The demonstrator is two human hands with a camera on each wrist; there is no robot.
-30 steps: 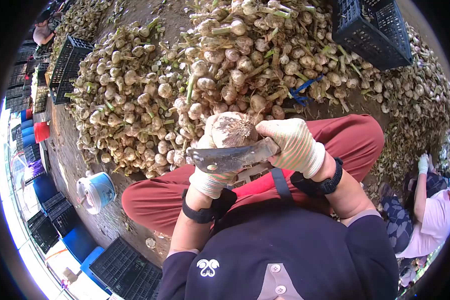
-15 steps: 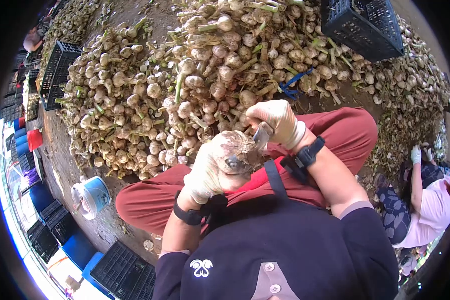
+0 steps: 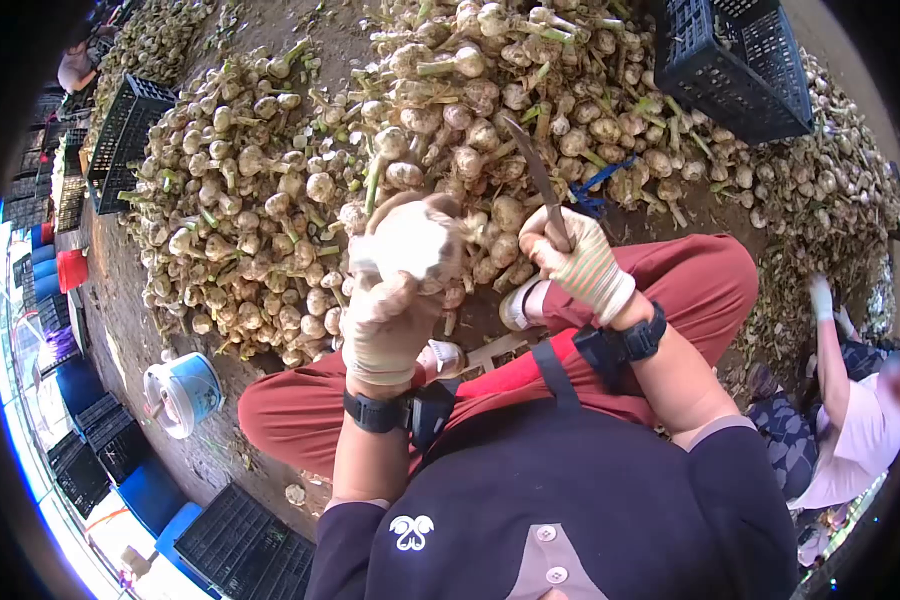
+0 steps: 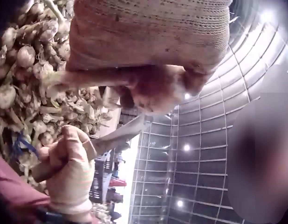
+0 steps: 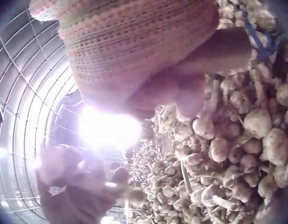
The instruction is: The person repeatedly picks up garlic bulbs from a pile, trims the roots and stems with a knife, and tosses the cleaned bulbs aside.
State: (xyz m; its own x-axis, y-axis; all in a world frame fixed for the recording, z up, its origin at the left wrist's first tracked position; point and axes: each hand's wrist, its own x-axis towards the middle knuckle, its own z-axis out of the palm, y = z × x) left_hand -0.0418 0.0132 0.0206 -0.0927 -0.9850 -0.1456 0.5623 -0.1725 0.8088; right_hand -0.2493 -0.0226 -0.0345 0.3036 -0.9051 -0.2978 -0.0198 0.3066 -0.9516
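Observation:
My gloved left hand (image 3: 385, 325) grips a garlic bulb (image 3: 415, 245) above my left thigh, its pale face bright and blurred in the head view. In the left wrist view the same bulb (image 4: 158, 91) hangs below the glove, its stem (image 4: 95, 77) reaching left. To the right, my gloved right hand (image 3: 580, 265) curls round the handle of a knife (image 3: 538, 170). The blade points up and away, apart from the bulb. In the right wrist view the knife handle (image 5: 223, 49) sticks out from the fist.
A large garlic heap (image 3: 240, 200) spreads in front of my crossed legs. Black crates stand at the right (image 3: 735, 75) and left (image 3: 130, 130). A white-blue bucket (image 3: 185, 392) sits left of my knee. Another person (image 3: 865, 430) works at the right. Blue twine (image 3: 595, 185) lies on the heap.
The knife has come away from the bulb's root end and swung upright to the right. My left hand has turned the bulb and lifted it forward, showing a pale face.

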